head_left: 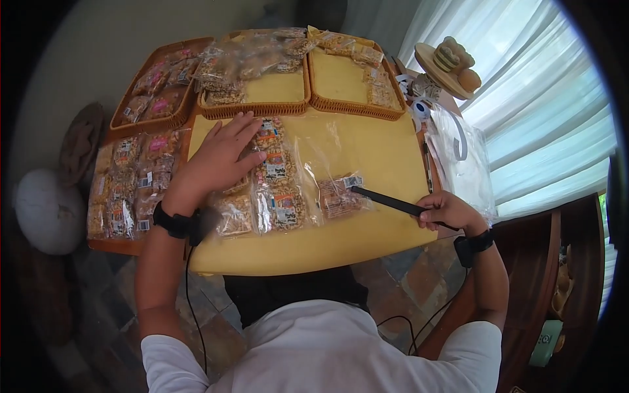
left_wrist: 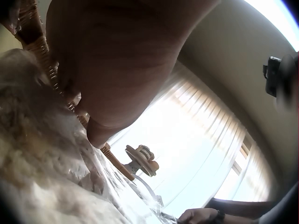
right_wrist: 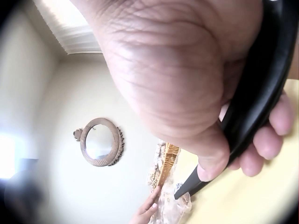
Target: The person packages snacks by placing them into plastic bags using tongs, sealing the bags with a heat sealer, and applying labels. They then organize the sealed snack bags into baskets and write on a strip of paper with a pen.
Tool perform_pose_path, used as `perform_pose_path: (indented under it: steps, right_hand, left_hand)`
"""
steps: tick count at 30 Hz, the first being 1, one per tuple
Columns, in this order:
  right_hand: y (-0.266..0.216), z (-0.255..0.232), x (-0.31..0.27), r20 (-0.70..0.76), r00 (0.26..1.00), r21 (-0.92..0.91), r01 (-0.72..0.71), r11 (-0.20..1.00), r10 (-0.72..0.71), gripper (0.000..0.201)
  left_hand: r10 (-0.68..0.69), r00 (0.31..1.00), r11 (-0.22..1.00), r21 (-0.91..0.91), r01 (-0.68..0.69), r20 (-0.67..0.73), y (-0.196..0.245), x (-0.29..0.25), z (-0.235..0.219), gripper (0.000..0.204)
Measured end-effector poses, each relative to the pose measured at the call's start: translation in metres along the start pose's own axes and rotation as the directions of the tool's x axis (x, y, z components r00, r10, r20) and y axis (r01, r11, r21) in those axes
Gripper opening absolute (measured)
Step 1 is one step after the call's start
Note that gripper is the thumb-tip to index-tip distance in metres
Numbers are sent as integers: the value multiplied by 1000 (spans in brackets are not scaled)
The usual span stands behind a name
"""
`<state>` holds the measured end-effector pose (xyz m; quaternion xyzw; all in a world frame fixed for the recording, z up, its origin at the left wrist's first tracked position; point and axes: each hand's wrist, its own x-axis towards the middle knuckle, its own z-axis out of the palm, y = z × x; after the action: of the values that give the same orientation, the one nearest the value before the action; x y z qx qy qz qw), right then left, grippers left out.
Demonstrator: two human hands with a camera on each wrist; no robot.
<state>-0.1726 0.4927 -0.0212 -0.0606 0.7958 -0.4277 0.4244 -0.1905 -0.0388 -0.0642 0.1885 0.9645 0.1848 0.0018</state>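
Note:
My left hand (head_left: 221, 156) rests with straight fingers on the clear-wrapped snack packs, beside a column of labelled packs (head_left: 280, 171). In the left wrist view, the back of that hand (left_wrist: 117, 70) looms over crinkled clear film (left_wrist: 79, 149). My right hand (head_left: 449, 213) grips a long black bar-shaped tool (head_left: 392, 202), its fingers curled round the handle. The tool's far tip overlaps the label of a single clear-wrapped pack (head_left: 341, 198) in the head view. In the right wrist view, the tool (right_wrist: 257, 93) narrows towards its tip, near clear film.
Three wicker baskets (head_left: 255, 110) of wrapped packs line the back of the yellow-covered table (head_left: 393, 144). More packs (head_left: 124, 187) lie at the left. Clear plastic bags (head_left: 468, 170) and a wooden stand with bread-like items (head_left: 452, 65) are at the right, near the curtain.

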Motion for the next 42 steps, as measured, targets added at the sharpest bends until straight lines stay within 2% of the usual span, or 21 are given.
perform_pose_path:
  steps: [5,8,9,11,19,22,24,25,27,28,29,31,32,33,35,38,42]
  right_hand:
    - [7,-15,-8,47,999,38,15,999,-17,21]
    - [11,-18,-13,-58,998,-9,-13,1000,12,20]
    - [13,-17,-12,-61,998,9,-8,1000,9,20]
    - [15,-17,-10,-48,998,-68,43,997,-46,19]
    - [9,-10,-11,-30,997,-134,64,989,-69,19]
    - [5,-22,-21,-31,999,-198,14,980,-21,23]
    - [2,-35,-26,-136,991,-202,-25,979,-3,28]
    - [2,-35,-21,-141,990,-191,-18,981,-9,28]
    - [3,-31,-6,-314,934,-243,93,966,-169,30]
    - [-1,-24,2,-383,904,-297,72,952,-188,31]
    - [-3,-17,11,-394,899,-283,80,956,-191,31]
    - [-2,-4,28,-390,792,-566,195,801,-469,33]
    - [3,0,40,-395,728,-640,219,736,-560,38]
    - [4,1,45,-403,723,-633,221,742,-560,38]
    - [0,2,53,-406,645,-735,191,651,-647,41]
    - [-5,-10,55,-481,626,-729,104,677,-614,43]
    - [-6,-10,52,-492,630,-738,64,672,-601,42]
  left_hand:
    - [85,996,996,34,-87,40,29,-21,-1,78]
    - [177,983,984,-14,-176,52,54,-41,1,83]
    - [185,981,983,-6,-185,66,63,-46,3,83]
    - [228,968,974,-12,-228,109,77,-54,7,86]
    - [220,970,969,96,-230,105,82,-57,22,91]
    - [239,965,964,94,-249,106,77,-54,22,90]
    - [278,954,950,116,-290,114,72,-49,21,83]
    - [284,951,946,125,-299,122,70,-48,19,83]
    - [290,944,948,84,-306,160,69,-43,13,79]
    - [301,939,943,97,-319,169,69,-41,11,79]
    - [304,939,944,83,-320,164,68,-41,10,79]
    - [314,934,940,80,-331,170,67,-41,9,79]
    - [311,936,941,81,-327,162,69,-41,9,79]
    - [306,940,944,80,-321,152,70,-40,10,78]
    - [327,933,940,45,-337,149,74,-35,5,78]
    - [372,922,927,1,-374,110,75,-23,3,76]
    - [446,893,895,-42,-444,63,81,-4,5,74]
